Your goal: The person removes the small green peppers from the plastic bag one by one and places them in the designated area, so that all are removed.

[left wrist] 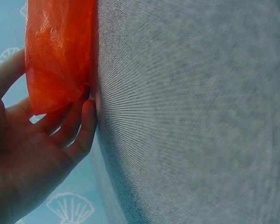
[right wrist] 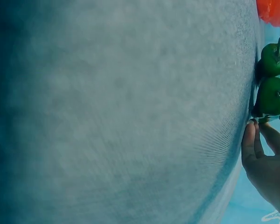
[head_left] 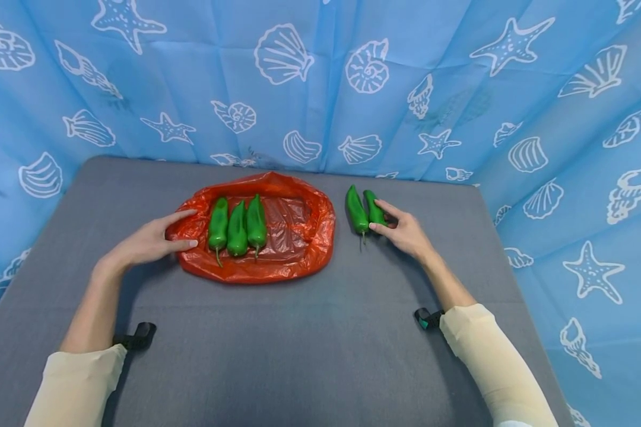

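Observation:
An open red plastic bag [head_left: 323,237] with its rim rolled down lies on the table, three green peppers [head_left: 237,231] side by side in its left half. My left hand [head_left: 146,240] holds the bag's left edge, thumb and a finger over the rim. In the left wrist view, the other fingertips are partly hidden by the red plastic [left wrist: 60,56]. To the right of the bag, two more green peppers lie close together. My right hand [head_left: 406,232] grips the right one [head_left: 373,210] between thumb and fingers; the left one [head_left: 356,210] lies beside it, stem toward me.
A grey cloth-covered table [head_left: 278,356] spreads under everything. Behind and to the right hangs a blue curtain [head_left: 320,107] with white shells and starfish. Black wrist straps [head_left: 136,337] sit on both forearms by the cream sleeves [head_left: 497,362].

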